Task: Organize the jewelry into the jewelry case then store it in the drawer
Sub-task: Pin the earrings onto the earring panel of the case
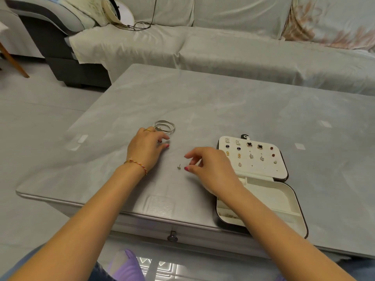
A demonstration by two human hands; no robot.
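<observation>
An open white jewelry case (284, 196) lies on the grey table at the right. Its raised lid panel (282, 169) carries several stud earrings in rows. A small stud earring (179, 166) lies on the table just left of my right hand (211, 169), whose curled fingers hover over it and hold nothing I can see. Silver bangles (164, 126) lie farther back. My left hand (145, 148) rests on the table right in front of the bangles, fingers loosely bent and holding nothing. A drawer knob (172, 237) shows on the table's front face.
The grey table (223, 102) stretches far back and right. A sofa (233, 51) under pale sheets stands behind it. My knees, one in purple cloth (125, 266), show below the drawer front.
</observation>
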